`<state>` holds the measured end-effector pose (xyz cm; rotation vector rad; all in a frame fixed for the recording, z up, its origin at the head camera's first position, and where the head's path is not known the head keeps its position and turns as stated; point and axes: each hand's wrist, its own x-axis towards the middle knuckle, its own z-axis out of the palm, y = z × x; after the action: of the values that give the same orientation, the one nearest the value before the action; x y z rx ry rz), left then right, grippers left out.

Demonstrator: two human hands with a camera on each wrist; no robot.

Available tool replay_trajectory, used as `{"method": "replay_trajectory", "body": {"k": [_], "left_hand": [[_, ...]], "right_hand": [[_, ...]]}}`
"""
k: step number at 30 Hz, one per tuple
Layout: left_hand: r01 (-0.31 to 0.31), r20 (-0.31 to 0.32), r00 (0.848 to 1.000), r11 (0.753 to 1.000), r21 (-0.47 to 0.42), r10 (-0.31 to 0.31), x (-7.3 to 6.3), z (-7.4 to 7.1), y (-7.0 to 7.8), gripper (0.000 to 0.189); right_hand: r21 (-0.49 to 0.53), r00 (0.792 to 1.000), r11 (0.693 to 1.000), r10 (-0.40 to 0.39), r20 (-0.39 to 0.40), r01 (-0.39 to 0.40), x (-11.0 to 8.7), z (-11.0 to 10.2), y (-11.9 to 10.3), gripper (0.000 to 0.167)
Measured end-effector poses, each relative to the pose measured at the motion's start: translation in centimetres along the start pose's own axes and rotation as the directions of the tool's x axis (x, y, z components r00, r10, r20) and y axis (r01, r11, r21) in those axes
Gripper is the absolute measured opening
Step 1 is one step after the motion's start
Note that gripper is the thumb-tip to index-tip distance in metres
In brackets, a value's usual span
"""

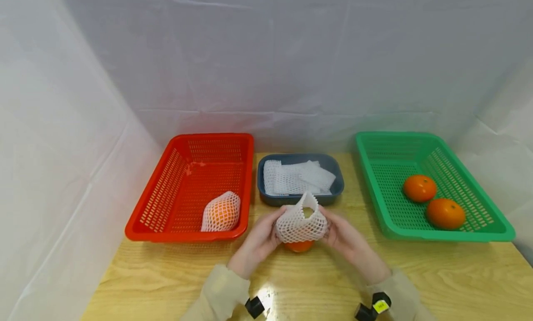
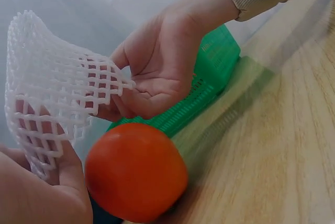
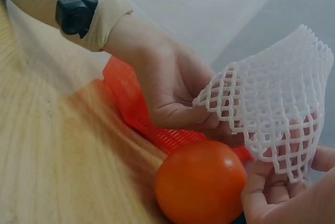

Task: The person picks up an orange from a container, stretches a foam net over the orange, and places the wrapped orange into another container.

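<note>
A white foam mesh sleeve (image 1: pixel 300 225) is stretched between my two hands, its mouth spread wide. My left hand (image 1: pixel 262 237) pinches one side of its edge, and my right hand (image 1: pixel 346 237) pinches the opposite side. Fingers show through the mesh in both wrist views. Just below the sleeve sits a bare orange (image 2: pixel 136 172) on the wooden table, partly covered by the mesh in the head view. The right wrist view shows the same orange (image 3: pixel 201 182) beneath the sleeve's lower edge, outside the mesh.
At left, a red basket (image 1: pixel 188 237) holds one orange in a mesh sleeve (image 1: pixel 222 213). A blue-grey tray (image 1: pixel 266 199) behind my hands contains several flat mesh sleeves (image 1: pixel 297 177). The green basket (image 1: pixel 416 234) on the right has two bare oranges (image 1: pixel 445 213).
</note>
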<state>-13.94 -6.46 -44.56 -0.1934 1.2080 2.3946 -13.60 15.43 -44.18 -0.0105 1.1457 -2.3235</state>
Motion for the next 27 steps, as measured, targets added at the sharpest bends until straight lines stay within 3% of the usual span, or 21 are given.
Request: {"method": "replay_trajectory", "body": {"k": [8,15,22,25,27], "left_hand": [[0.008,-0.03,1.0,1.0,0.02,-0.007,-0.1,-0.7,-0.8,0.021],[0.015,-0.087,0.996,0.998,0.061,-0.009,0.0,-1.1,-1.3,0.028],[0.057,-0.118,0.992,0.996,0.068,-0.049,0.1,-1.7,-2.0,0.029],[0.062,-0.132,0.99,0.995,0.076,-0.051,0.2,-1.7,-2.1,0.028],[0.067,-0.143,0.988,0.994,0.082,-0.055,0.3,-1.7,-2.2,0.026]], "right_hand": [[-0.043,0.997,0.999,0.011,-0.074,-0.015,0.1,-0.7,1.4,0.03],[-0.098,0.987,0.994,0.031,-0.156,-0.046,0.7,-1.0,2.0,0.028],[-0.139,0.976,0.986,0.059,-0.21,-0.089,1.1,-1.4,2.2,0.024],[-0.201,0.971,0.975,0.044,-0.234,-0.093,1.4,-1.5,2.4,0.018],[-0.272,0.97,0.957,0.03,-0.243,-0.097,1.5,-1.6,2.4,0.026]]}}
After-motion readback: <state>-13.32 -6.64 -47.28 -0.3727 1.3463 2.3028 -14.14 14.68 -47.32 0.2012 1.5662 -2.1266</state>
